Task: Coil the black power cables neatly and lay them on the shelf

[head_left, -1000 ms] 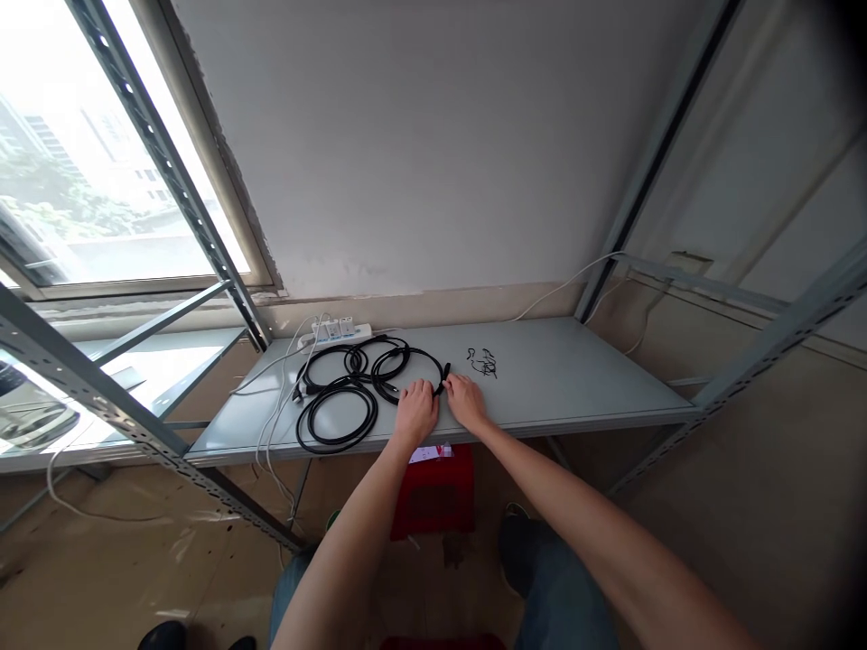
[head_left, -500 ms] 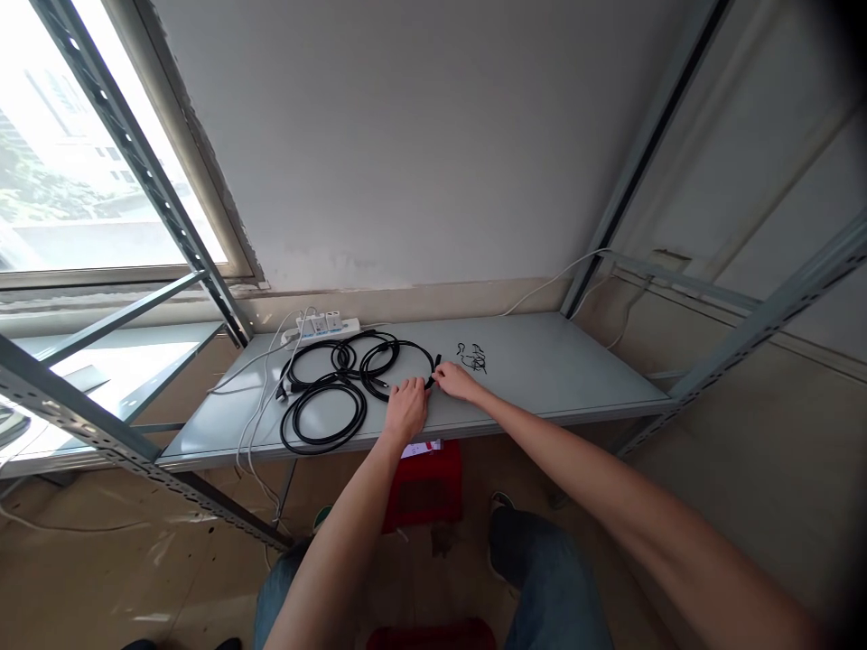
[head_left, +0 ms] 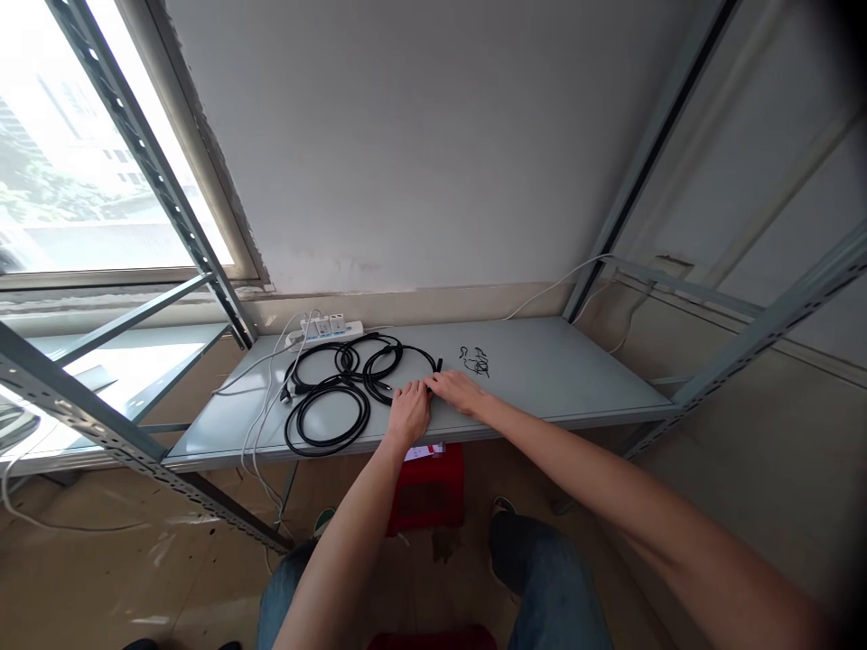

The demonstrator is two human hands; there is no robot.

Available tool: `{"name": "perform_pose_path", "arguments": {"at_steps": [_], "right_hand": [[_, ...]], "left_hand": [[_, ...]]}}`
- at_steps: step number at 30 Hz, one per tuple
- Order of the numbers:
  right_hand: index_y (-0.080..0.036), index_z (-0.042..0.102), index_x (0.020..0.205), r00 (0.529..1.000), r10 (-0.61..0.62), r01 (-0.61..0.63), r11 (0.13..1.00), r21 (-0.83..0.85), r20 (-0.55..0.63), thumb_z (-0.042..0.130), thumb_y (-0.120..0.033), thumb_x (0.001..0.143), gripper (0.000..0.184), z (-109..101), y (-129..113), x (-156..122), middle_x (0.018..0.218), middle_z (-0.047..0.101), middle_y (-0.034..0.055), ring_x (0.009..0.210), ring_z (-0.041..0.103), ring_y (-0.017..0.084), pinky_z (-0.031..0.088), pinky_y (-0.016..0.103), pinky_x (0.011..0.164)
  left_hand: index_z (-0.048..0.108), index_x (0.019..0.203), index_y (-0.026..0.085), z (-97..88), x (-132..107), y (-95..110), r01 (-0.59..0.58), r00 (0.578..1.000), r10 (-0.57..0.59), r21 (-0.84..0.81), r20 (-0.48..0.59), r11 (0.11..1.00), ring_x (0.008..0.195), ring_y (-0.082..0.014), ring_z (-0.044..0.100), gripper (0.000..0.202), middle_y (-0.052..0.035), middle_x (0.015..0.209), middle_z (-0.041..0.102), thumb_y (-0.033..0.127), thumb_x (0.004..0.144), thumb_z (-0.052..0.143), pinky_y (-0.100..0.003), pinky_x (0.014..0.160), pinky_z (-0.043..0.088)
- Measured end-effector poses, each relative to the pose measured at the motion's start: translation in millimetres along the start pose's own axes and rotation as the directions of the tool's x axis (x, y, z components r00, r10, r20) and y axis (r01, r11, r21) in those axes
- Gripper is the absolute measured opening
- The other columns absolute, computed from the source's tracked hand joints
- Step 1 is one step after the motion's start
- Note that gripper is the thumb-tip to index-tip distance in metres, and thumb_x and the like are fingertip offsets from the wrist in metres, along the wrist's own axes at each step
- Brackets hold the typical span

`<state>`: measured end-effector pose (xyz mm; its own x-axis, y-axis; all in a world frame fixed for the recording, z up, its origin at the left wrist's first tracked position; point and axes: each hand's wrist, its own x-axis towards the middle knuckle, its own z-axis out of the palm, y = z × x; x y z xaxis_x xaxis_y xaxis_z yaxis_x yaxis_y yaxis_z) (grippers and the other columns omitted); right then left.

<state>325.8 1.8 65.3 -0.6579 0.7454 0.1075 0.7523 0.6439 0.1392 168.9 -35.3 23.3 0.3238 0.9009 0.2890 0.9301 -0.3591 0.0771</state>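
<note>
Black cables (head_left: pixel 327 444) lie in several overlapping coils on a grey metal shelf (head_left: pixel 542 379). At the right end of the coils, my left hand (head_left: pixel 410 411) is closed on the black cable near the shelf's front edge. My right hand (head_left: pixel 455 390) touches it from the right, its fingers pinched on the same cable. A black cable end (head_left: pixel 440 365) sticks up just beyond my right fingers. The fingertips partly hide the stretch of cable between the hands. Short black twist ties (head_left: pixel 476 361) lie in a loose tangle to the right.
A white power strip (head_left: pixel 335 331) with plugs stands at the back left, with white cords running over the shelf's left side. Slotted metal posts (head_left: pixel 128 117) frame the shelf. Below it is a red plastic stool (head_left: pixel 428 496). A window is at left.
My right hand has shifted slightly left and down, closer to my left hand, and more of the cable end shows. The whole view has moved slightly.
</note>
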Motion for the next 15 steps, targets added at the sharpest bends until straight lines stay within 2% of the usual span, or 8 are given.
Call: {"name": "perform_pose_path", "arguments": {"at_steps": [3,8,12,15], "right_hand": [[-0.015,0.064,0.111,0.988,-0.151,0.153,0.971,-0.183,0.025,0.053,0.003,0.088,0.031,-0.9,5.3,4.0,0.096,0.072,0.0136,0.087,0.066,0.022,0.044,0.03,0.077],[-0.01,0.068,0.095,0.933,-0.353,0.35,0.849,-0.396,0.068,0.047,0.001,0.09,0.023,-7.6,12.1,4.1,0.087,0.073,0.0154,0.077,0.067,0.02,0.044,0.031,0.07],[-0.007,0.069,0.09,0.898,-0.427,0.43,0.792,-0.432,0.111,0.045,0.002,0.089,0.025,-16.0,11.7,5.7,0.084,0.072,0.0167,0.075,0.067,0.021,0.044,0.031,0.065],[-0.006,0.069,0.087,0.899,-0.403,0.438,0.8,-0.409,0.173,0.044,0.005,0.088,0.028,-21.2,8.9,9.2,0.084,0.072,0.0176,0.079,0.067,0.023,0.045,0.031,0.064]], "left_hand": [[0.055,0.113,0.018,-0.1,-0.2,-0.3,-0.002,1.0,0.002,0.026,0.006,1.0,0.104,-0.0261,0.057,0.026,-0.0116,0.111,0.063,0.021,0.105,0.031,-0.039,0.088,0.039],[0.054,0.108,0.019,-0.1,0.5,0.4,0.015,1.0,-0.016,0.025,0.011,1.0,0.104,-0.0262,0.057,0.024,-0.0109,0.109,0.064,0.022,0.105,0.03,-0.039,0.087,0.039],[0.053,0.107,0.019,-1.6,1.2,0.9,0.025,1.0,-0.025,0.011,0.017,1.0,0.105,-0.0262,0.057,0.023,-0.0108,0.109,0.064,0.022,0.105,0.03,-0.039,0.088,0.039],[0.052,0.106,0.02,-2.5,1.2,1.1,0.031,0.999,-0.031,-0.002,0.028,1.0,0.105,-0.026,0.057,0.023,-0.0108,0.11,0.064,0.022,0.106,0.03,-0.039,0.088,0.038]]}}
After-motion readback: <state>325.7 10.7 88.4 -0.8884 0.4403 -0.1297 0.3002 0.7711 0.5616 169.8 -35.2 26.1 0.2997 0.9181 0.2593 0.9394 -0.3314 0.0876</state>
